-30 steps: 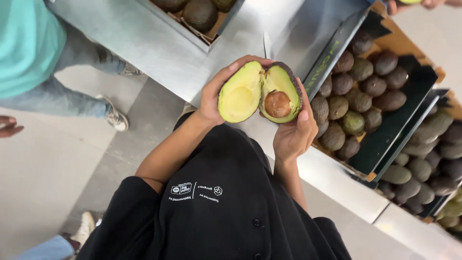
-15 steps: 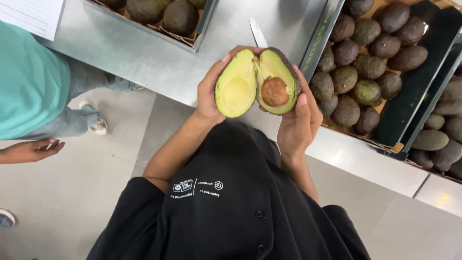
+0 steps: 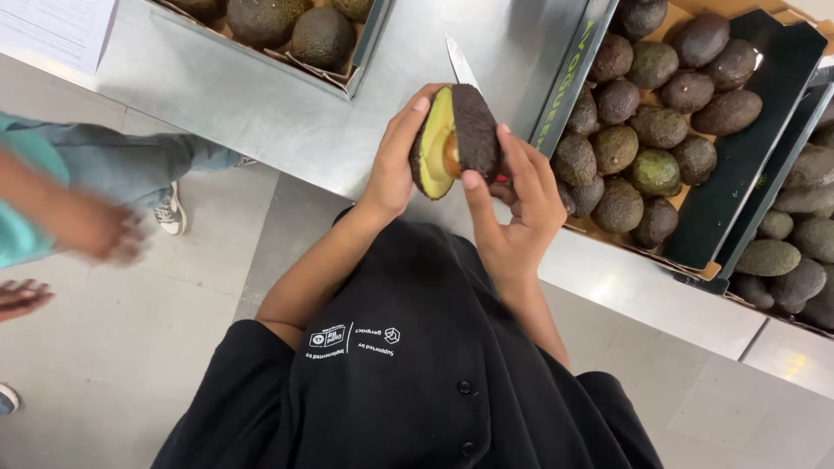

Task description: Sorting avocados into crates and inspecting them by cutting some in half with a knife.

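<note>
Halved avocado point(image 3: 453, 139), pebbled dark skin

one head cam, looks straight down, close over steel counter point(image 3: 261, 113).

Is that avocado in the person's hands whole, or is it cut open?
Cut open. The avocado is in two halves, held nearly together; yellow-green flesh and a brown pit show in the gap between left hand and right hand.

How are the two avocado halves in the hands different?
The left avocado half, in the left hand, shows its yellow-green flesh; the right avocado half, in the right hand, shows mostly dark bumpy skin. The right half keeps the brown pit; the left shows none. Both stand upright, nearly closed together.
</note>
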